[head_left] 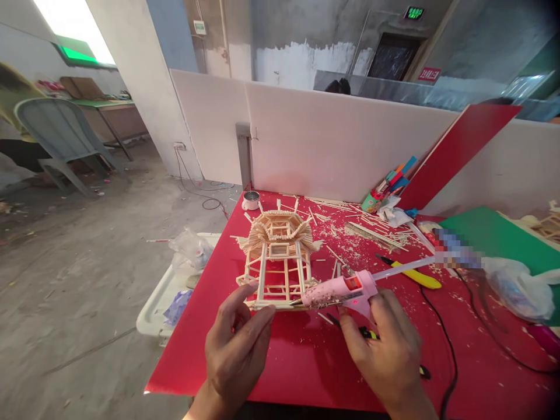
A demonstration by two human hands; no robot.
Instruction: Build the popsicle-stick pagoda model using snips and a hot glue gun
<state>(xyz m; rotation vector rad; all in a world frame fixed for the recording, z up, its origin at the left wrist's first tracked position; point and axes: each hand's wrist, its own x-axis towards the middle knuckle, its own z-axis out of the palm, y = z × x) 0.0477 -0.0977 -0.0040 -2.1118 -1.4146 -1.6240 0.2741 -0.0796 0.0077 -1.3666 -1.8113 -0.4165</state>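
Observation:
A small pavilion model (279, 256) built of thin wooden sticks stands on the red table (280, 361). My left hand (236, 347) pinches the model's base at its near left corner with thumb and fingers. My right hand (387, 344) is wrapped round the grip of a pink hot glue gun (339, 290). The gun's nozzle points left and touches the model's base at the near right. A clear glue stick juts out of the back of the gun.
Loose sticks and wood shavings (371, 233) litter the table behind the model. A yellow-handled tool (415, 274), a small metal cup (251, 200), a green board (499, 236), a red board (455, 151), plastic bags (520, 289), black cables (446, 344). White partition behind; white tray (164, 297) on the floor left.

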